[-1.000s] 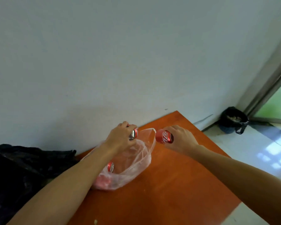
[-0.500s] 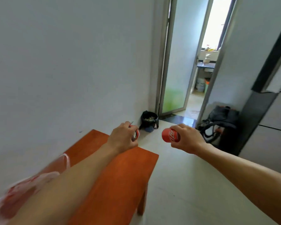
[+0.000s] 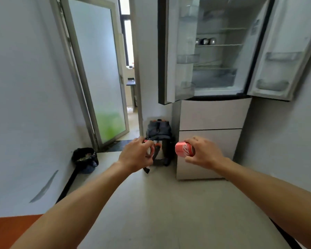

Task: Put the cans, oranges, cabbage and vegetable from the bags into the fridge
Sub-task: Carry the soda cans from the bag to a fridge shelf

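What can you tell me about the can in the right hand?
The can is red with white script lettering, metal by its look. It lies sideways in the air, one end pointing toward the left hand. The right hand grips it, fingers over the top, thumb beneath. It hangs before the closed lower drawers of the fridge.

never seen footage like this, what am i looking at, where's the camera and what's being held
No machine: these are a person's bare arms, filmed by one wide-angle camera worn on the head, looking forward and down. The left hand grips a red metal drinks can, mostly hidden in its grip; the right hand grips a second red can with white lettering, sideways. Ahead stands a pale fridge, open, with silvery can ends on one shelf. A grey backpack and a black bag sit on the floor; an orange table corner shows bottom left.
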Motion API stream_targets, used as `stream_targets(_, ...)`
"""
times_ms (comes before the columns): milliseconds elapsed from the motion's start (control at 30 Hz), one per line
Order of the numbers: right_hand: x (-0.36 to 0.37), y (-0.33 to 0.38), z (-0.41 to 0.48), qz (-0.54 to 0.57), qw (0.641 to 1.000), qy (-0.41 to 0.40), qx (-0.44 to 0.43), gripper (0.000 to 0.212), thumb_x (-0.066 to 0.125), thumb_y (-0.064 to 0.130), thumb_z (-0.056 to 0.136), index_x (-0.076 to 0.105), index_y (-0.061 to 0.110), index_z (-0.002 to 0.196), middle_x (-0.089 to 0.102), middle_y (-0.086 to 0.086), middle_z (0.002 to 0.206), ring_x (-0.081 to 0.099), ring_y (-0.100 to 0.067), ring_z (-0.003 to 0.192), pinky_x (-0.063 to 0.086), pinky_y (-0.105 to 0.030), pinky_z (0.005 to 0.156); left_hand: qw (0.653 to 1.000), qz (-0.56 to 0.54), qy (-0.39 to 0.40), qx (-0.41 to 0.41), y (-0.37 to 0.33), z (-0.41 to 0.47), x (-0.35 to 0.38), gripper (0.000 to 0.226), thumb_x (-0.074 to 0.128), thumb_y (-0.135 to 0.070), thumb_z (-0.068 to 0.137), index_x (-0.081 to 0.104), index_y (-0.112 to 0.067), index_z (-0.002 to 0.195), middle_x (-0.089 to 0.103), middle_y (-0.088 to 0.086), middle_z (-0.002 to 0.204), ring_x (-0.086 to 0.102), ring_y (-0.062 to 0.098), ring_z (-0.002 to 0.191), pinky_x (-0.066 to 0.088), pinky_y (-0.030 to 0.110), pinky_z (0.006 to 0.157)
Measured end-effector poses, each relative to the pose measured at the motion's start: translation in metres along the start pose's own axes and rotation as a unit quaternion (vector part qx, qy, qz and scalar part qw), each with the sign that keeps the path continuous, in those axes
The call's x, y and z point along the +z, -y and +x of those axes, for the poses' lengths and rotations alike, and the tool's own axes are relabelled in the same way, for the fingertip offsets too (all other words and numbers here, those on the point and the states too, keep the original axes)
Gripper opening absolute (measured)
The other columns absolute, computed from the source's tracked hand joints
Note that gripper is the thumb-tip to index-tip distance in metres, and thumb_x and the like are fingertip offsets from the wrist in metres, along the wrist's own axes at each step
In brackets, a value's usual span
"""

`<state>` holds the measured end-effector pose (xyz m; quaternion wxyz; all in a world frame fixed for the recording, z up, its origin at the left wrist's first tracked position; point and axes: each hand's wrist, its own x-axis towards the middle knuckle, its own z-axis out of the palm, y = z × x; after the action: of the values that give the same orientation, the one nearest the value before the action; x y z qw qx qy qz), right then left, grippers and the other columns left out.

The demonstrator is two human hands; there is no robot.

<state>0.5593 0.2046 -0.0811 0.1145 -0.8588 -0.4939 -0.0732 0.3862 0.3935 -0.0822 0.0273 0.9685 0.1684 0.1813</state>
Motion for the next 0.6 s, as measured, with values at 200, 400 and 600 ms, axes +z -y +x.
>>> stream_targets(200, -0.011, -0.112, 0.046, -0.026, 0.998, -0.021, 0.057, 0.066, 0.069, 0.048, 0.077, 0.047, 0.027, 0.136, 0.058, -0.002, 0.117, 0.053, -0.014, 0.091, 0.045, -0.024, 0.080, 0.996, 0.001, -0.005, 0.084, -0.043, 0.141, 0.049, 0.059, 0.068, -0.043, 0.078, 0.048, -0.029, 0.132, 0.053, 0.003, 0.122, 0.052, 0.022, 0.107, 0.052, 0.034, 0.086)
stream_targets(400, -0.037, -0.212, 0.127, -0.053, 0.990, -0.056, 0.119, 0.069, 0.068, 0.050, 0.078, 0.044, 0.023, 0.137, 0.056, -0.001, 0.119, 0.056, -0.016, 0.097, 0.042, -0.022, 0.082, 0.989, -0.006, -0.015, 0.150, -0.071, 0.288, 0.071, 0.060, 0.068, -0.040, 0.080, 0.046, -0.027, 0.134, 0.050, 0.003, 0.126, 0.049, 0.023, 0.112, 0.049, 0.036, 0.091)
stream_targets(600, -0.059, -0.304, 0.188, -0.056, 0.979, -0.116, 0.160, 0.070, 0.071, 0.050, 0.074, 0.048, 0.024, 0.135, 0.058, 0.000, 0.118, 0.057, -0.018, 0.099, 0.045, -0.026, 0.084, 0.980, -0.014, -0.043, 0.192, -0.100, 0.423, 0.081, 0.059, 0.067, -0.038, 0.078, 0.048, -0.028, 0.133, 0.050, 0.003, 0.124, 0.049, 0.023, 0.111, 0.048, 0.037, 0.087)
